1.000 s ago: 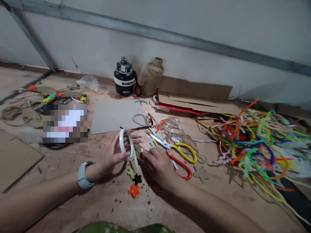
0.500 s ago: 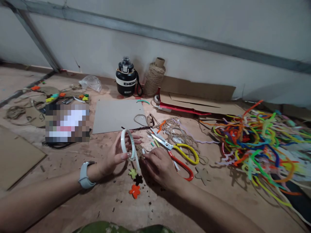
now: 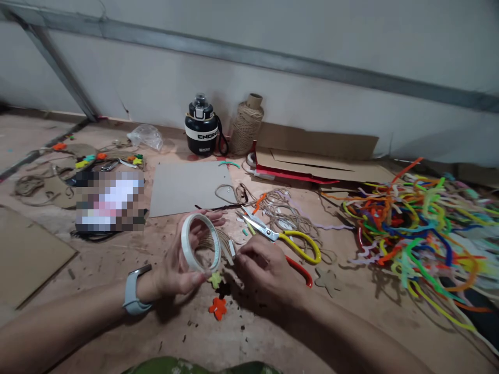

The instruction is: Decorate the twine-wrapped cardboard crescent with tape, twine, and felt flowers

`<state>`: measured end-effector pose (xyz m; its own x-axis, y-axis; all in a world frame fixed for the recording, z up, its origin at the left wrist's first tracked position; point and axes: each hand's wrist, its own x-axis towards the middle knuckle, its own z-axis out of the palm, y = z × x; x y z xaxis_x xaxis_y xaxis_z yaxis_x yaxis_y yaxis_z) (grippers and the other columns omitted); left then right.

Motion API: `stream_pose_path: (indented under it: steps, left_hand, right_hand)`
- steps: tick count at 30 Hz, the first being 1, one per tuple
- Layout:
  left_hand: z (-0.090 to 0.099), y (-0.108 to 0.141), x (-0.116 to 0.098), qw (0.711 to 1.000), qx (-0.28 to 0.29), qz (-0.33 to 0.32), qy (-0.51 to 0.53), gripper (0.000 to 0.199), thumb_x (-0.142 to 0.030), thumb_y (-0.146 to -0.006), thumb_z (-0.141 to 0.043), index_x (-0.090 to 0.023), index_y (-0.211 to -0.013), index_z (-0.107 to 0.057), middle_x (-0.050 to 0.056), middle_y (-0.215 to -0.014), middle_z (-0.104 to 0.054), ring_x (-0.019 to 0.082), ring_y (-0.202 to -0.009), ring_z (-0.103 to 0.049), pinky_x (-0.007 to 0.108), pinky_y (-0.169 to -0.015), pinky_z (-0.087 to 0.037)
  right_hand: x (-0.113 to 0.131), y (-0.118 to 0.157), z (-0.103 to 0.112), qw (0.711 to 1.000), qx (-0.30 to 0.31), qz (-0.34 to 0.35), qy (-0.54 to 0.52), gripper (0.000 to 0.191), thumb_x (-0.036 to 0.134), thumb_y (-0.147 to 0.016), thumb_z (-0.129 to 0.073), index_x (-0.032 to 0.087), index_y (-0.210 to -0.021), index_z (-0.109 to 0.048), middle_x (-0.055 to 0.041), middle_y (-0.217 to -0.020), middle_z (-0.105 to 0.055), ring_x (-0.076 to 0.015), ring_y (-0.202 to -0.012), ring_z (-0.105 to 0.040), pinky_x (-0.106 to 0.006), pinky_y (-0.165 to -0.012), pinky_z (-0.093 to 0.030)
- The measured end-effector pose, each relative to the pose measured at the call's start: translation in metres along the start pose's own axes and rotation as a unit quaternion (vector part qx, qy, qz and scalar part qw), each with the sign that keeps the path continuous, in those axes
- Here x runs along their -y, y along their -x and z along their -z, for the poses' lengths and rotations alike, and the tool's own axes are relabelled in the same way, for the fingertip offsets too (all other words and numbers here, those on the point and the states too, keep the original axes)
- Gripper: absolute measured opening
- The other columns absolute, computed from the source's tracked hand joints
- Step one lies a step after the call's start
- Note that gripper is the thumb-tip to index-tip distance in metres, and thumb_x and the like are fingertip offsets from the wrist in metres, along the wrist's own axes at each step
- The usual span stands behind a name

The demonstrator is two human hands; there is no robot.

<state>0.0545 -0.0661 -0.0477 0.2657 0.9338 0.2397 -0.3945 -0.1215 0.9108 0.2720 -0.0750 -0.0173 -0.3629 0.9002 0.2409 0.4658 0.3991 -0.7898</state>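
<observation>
My left hand [image 3: 177, 259] is closed around the side of a roll of white tape [image 3: 189, 249], held tilted above the table with its opening facing right. Just right of the roll, a short pale tape strip [image 3: 231, 258] hangs by the pinched fingertips of my right hand [image 3: 263, 267]; their exact contact is partly hidden. Below lie small fuzzy flower shapes: a yellow-green one [image 3: 214, 281], a dark brown one [image 3: 223, 289] and an orange one [image 3: 218, 309]. Scissors [image 3: 268, 232] with yellow and red handles rest beyond my right hand, which covers part of the red handle.
Loose twine [image 3: 290, 213] lies behind the scissors, near a grey cardboard sheet [image 3: 187, 187]. A bottle [image 3: 201, 127] and a twine spool [image 3: 248, 124] stand by the wall. Colourful pipe cleaners [image 3: 413, 234] pile up at right. A cardboard star [image 3: 326, 280] lies nearby.
My left hand has turned the tape roll so its opening shows wider, moving it slightly left and down. The strip by my right fingertips now looks shorter and stands apart from the roll.
</observation>
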Motion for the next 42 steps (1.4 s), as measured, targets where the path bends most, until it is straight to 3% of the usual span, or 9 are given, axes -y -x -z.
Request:
stream_pose_path:
  steps: [3, 6, 10, 13, 16, 19, 25, 33, 42]
  left_hand:
    - [-0.001, 0.003, 0.000, 1.000, 0.009, -0.005, -0.014, 0.076, -0.037, -0.068, -0.078, -0.029, -0.136, -0.043, 0.013, -0.134, -0.054, 0.037, -0.133, -0.043, 0.058, -0.109, -0.035]
    - [-0.006, 0.003, -0.004, 0.993, 0.039, -0.076, -0.080, 0.091, -0.029, -0.064, -0.081, -0.033, -0.142, -0.033, 0.013, -0.141, -0.047, 0.037, -0.133, -0.043, 0.058, -0.110, -0.032]
    - [-0.004, 0.011, -0.008, 0.938, 0.126, -0.224, -0.235, 0.113, -0.034, -0.048, -0.088, -0.038, -0.145, -0.030, 0.013, -0.142, -0.050, 0.041, -0.126, -0.049, 0.059, -0.108, -0.029]
    - [-0.001, 0.017, -0.010, 0.895, 0.205, -0.254, -0.306, 0.114, -0.038, -0.051, -0.088, -0.037, -0.147, -0.027, 0.016, -0.141, -0.052, 0.042, -0.119, -0.057, 0.057, -0.104, -0.033]
    - [-0.005, 0.019, -0.014, 0.864, 0.265, -0.268, -0.335, 0.103, -0.031, -0.060, -0.086, -0.035, -0.146, -0.030, 0.020, -0.141, -0.052, 0.041, -0.118, -0.059, 0.052, -0.101, -0.039]
    - [-0.016, 0.019, -0.016, 0.840, 0.285, -0.284, -0.363, 0.089, -0.022, -0.071, -0.076, -0.031, -0.146, -0.029, 0.021, -0.142, -0.050, 0.035, -0.123, -0.056, 0.048, -0.101, -0.043]
    - [-0.023, 0.021, -0.008, 0.759, 0.344, -0.330, -0.444, 0.083, -0.029, -0.080, -0.065, -0.014, -0.146, -0.018, 0.026, -0.140, -0.045, 0.031, -0.139, -0.035, 0.047, -0.107, -0.043]
    - [-0.019, 0.022, -0.005, 0.748, 0.369, -0.310, -0.456, 0.099, -0.032, -0.076, -0.065, -0.011, -0.151, -0.003, 0.028, -0.139, -0.045, 0.033, -0.137, -0.037, 0.048, -0.107, -0.041]
    - [-0.024, 0.026, -0.004, 0.832, 0.355, -0.201, -0.376, 0.118, -0.038, -0.066, -0.075, -0.027, -0.151, 0.005, 0.019, -0.150, -0.034, 0.034, -0.133, -0.044, 0.046, -0.107, -0.039]
  right_hand:
    - [0.001, -0.006, 0.003, 0.988, 0.004, -0.125, -0.095, 0.013, 0.027, -0.086, -0.056, 0.020, -0.084, -0.066, -0.0045, -0.082, -0.065, -0.0182, -0.075, -0.059, -0.031, -0.065, -0.048]
    - [0.002, -0.009, 0.005, 0.970, 0.007, -0.185, -0.156, 0.015, 0.033, -0.084, -0.060, 0.020, -0.087, -0.067, -0.0038, -0.081, -0.065, -0.0179, -0.076, -0.058, -0.030, -0.066, -0.047]
    - [0.001, -0.009, 0.005, 0.913, 0.046, -0.279, -0.296, 0.029, 0.045, -0.080, -0.066, 0.017, -0.071, -0.062, 0.0013, -0.062, -0.054, -0.0113, -0.057, -0.048, -0.025, -0.054, -0.037]
    - [-0.001, -0.008, 0.001, 0.852, 0.108, -0.343, -0.381, 0.040, 0.052, -0.075, -0.069, 0.016, -0.063, -0.059, 0.0025, -0.056, -0.052, -0.0087, -0.050, -0.044, -0.022, -0.048, -0.031]
    - [-0.002, -0.009, -0.003, 0.816, 0.124, -0.389, -0.410, 0.040, 0.054, -0.073, -0.070, 0.015, -0.066, -0.063, 0.0027, -0.054, -0.053, -0.0076, -0.045, -0.041, -0.021, -0.044, -0.027]
    - [-0.003, -0.011, -0.004, 0.805, 0.131, -0.398, -0.420, 0.040, 0.053, -0.068, -0.075, 0.014, -0.074, -0.069, 0.0030, -0.053, -0.053, -0.0066, -0.045, -0.041, -0.020, -0.042, -0.024]
    - [-0.007, -0.012, -0.003, 0.822, 0.102, -0.363, -0.426, 0.034, 0.046, -0.068, -0.078, 0.015, -0.070, -0.066, 0.0009, -0.060, -0.059, -0.0062, -0.049, -0.045, -0.019, -0.045, -0.028]
    - [-0.009, -0.014, -0.001, 0.849, 0.067, -0.336, -0.402, 0.036, 0.051, -0.077, -0.071, 0.015, -0.074, -0.068, 0.0016, -0.059, -0.056, -0.0076, -0.051, -0.044, -0.021, -0.047, -0.028]
    - [-0.005, -0.023, -0.004, 0.842, 0.072, -0.329, -0.421, 0.029, 0.041, -0.073, -0.077, 0.015, -0.077, -0.064, 0.0028, -0.061, -0.055, -0.0073, -0.052, -0.043, -0.021, -0.046, -0.029]
